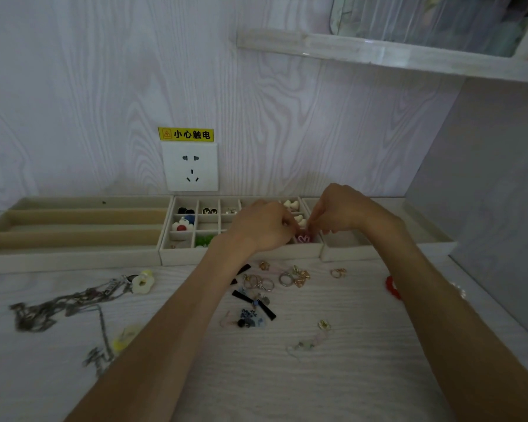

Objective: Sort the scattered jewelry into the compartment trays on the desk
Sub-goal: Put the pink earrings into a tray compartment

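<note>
Jewelry tray beneath left hand and right hand, fingertips pinched together, contents hidden.

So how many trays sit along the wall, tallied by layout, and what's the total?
Long-slot beige tray with lengthwise dividers: 1
Small-grid beige tray holding earrings: 1
Beige tray at the right end, interior mostly hidden behind the right hand: 1
Total: 3 trays
</note>
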{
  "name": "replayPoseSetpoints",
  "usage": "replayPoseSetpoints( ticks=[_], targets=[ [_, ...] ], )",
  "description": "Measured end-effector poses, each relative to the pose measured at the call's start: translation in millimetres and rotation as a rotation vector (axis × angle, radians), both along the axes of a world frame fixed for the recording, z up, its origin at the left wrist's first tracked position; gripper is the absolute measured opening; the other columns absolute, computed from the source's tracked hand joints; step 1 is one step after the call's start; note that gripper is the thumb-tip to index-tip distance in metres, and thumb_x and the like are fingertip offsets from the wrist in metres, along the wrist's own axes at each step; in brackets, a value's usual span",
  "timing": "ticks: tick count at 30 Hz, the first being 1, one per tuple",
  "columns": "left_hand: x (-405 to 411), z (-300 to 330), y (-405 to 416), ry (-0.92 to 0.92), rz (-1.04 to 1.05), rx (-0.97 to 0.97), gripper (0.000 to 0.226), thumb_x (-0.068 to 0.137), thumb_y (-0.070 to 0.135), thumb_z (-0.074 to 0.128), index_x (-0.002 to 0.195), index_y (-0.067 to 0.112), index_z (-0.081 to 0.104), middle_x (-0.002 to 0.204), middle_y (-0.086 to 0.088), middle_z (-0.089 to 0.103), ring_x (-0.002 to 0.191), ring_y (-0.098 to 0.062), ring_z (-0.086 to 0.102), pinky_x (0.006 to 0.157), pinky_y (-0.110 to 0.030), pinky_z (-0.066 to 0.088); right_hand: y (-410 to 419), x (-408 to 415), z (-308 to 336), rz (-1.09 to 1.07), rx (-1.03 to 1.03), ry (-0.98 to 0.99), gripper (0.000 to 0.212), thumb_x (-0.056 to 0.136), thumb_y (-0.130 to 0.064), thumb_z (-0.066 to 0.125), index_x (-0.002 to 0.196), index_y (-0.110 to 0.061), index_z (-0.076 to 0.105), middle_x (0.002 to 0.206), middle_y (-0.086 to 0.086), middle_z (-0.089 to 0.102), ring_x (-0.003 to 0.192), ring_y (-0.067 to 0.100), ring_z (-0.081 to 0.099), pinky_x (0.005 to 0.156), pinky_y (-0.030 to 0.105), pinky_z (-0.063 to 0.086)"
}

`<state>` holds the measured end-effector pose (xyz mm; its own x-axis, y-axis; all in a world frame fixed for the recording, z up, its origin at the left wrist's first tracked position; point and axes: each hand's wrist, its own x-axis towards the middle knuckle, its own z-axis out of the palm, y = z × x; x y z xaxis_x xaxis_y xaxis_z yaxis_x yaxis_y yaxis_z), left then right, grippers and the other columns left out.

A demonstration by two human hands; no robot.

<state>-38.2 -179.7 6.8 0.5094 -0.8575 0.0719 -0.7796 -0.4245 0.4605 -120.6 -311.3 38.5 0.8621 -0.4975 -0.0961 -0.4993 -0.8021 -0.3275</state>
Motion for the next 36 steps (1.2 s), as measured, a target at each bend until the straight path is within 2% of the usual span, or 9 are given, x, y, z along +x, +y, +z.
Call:
replayPoseSetpoints(
  ticks=[5,8,11,16,19,22,29,33,36],
  targets=[
    [0.2,-1.4,0.3,0.02,-0.011,0.015,0.032,0.094,0.024,0.044,0.108,0.034,0.071,0.122,0.002,0.065,0.097,-0.019,0.061,0.083,-0.031,0.05,1.0,1.5,-0.1,0.006,-0.035,0.007,0.017,0.072,-0.02,0.074,0.085,-0.009,0.075,0.074,0.006,0.07,0.074,0.019,0.067,0.078,0.038,0.058],
    [1.1,-1.8,-0.8,0.022,-0.016,0.019,0.032,0.094,0.024,0.043,0.106,0.036,0.071,0.124,0.003,0.064,0.093,-0.02,0.062,0.076,-0.027,0.047,-0.4,0.9,0.6,0.023,-0.043,0.029,0.017,0.077,-0.019,0.069,0.09,-0.009,0.074,0.081,0.007,0.07,0.068,0.016,0.063,0.074,0.034,0.055],
    [1.4,-0.8,-0.5,0.011,-0.007,0.016,0.033,0.093,0.024,0.043,0.105,0.036,0.071,0.121,0.003,0.066,0.096,-0.02,0.061,0.075,-0.025,0.044,-1.0,-1.7,3.5,0.049,0.009,0.044,0.016,0.082,-0.019,0.068,0.093,-0.01,0.074,0.073,-0.001,0.065,0.062,0.011,0.057,0.064,0.027,0.049],
    [0.1,0.5,0.2,0.011,0.003,-0.009,0.032,0.094,0.024,0.043,0.102,0.033,0.074,0.113,0.004,0.069,0.096,-0.02,0.062,0.07,-0.025,0.039,1.5,-0.7,3.0,0.045,-0.076,0.001,0.017,0.078,-0.022,0.074,0.094,-0.018,0.076,0.069,-0.006,0.062,0.08,0.015,0.06,0.073,0.029,0.05],
    [0.8,1.8,1.1,0.021,0.008,-0.03,0.03,0.095,0.025,0.045,0.103,0.031,0.073,0.116,0.004,0.067,0.099,-0.017,0.061,0.076,-0.025,0.044,0.8,-1.1,3.9,0.045,-0.106,-0.012,0.016,0.075,-0.024,0.076,0.091,-0.019,0.076,0.06,-0.011,0.055,0.075,0.013,0.06,0.069,0.028,0.05],
    [3.2,4.3,3.0,0.06,0.006,-0.051,0.026,0.094,0.023,0.048,0.103,0.03,0.072,0.119,0.005,0.065,0.101,-0.015,0.061,0.075,-0.024,0.043,-3.1,-4.8,8.5,0.037,-0.092,-0.047,0.015,0.076,-0.024,0.076,0.089,-0.018,0.076,0.063,-0.008,0.061,0.068,0.01,0.06,0.07,0.029,0.053],
    [15.3,17.1,31.1,0.141,0.037,-0.232,0.015,0.088,0.025,0.061,0.096,0.032,0.072,0.102,0.007,0.069,0.088,-0.007,0.061,0.083,-0.029,0.05,-4.5,-14.0,25.9,0.063,0.031,-0.112,0.016,0.076,-0.026,0.077,0.087,-0.015,0.075,0.063,-0.005,0.064,0.053,0.002,0.056,0.054,0.017,0.044],
    [27.0,17.6,64.8,0.151,0.079,-0.33,0.009,0.086,0.028,0.066,0.089,0.034,0.073,0.09,0.013,0.07,0.076,0.006,0.06,0.077,-0.023,0.05,5.5,-16.9,31.7,0.116,0.058,-0.132,0.013,0.08,-0.024,0.073,0.088,-0.015,0.074,0.065,-0.004,0.064,0.052,0.003,0.055,0.051,0.014,0.042],
    [32.2,18.7,89.7,0.12,0.113,-0.385,0.007,0.085,0.029,0.067,0.088,0.032,0.073,0.081,0.015,0.068,0.07,0.006,0.059,0.072,-0.021,0.047,23.4,-16.8,33.9,0.17,0.062,-0.13,0.011,0.081,-0.026,0.072,0.087,-0.017,0.075,0.066,-0.005,0.066,0.047,0.0,0.055,0.051,0.013,0.041]
  ],
)
